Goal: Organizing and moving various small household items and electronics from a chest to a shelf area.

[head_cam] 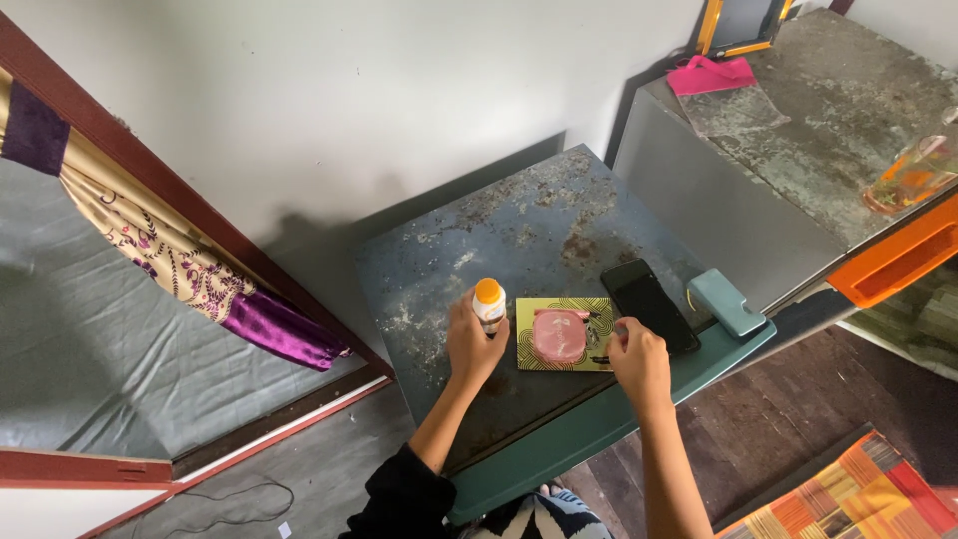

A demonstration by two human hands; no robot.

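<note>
Head view, looking straight down.

Table: a rusty blue-grey metal table (519, 225) with a teal front edge, pushed up against a white wall.

Left hand: the left hand (472, 344) is wrapped around a small white bottle (489, 304) with an orange cap, holding it upright near the front edge, left of the middle. Fingers are closed round the body, so only the cap and top bit show.

Right hand: the right hand (639, 361) sits at the front edge with its fingers curled narrow, tips on or right at the right edge of the card. Can't really tell if it's pinching it or just touching.

Card: a yellow-green patterned card pack (564, 336) with a pink rounded thing (559, 333) on it, lying flat between the two hands, just beside the bottle.

Phone: a black smartphone (650, 304) lies face up, touching or slightly overlapping the card's right corner, just above the right hand.

Teal case: a small teal box-shaped thing (725, 301) at the table's right front corner, near the phone.

Off the table: a taller grey cabinet (798, 150) on the right with a pink cloth (711, 75), a yellow-framed picture (743, 22) and an amber glass bottle (913, 175) lying on top. A purple and cream curtain (180, 265) hangs in the doorway on the left.
</note>
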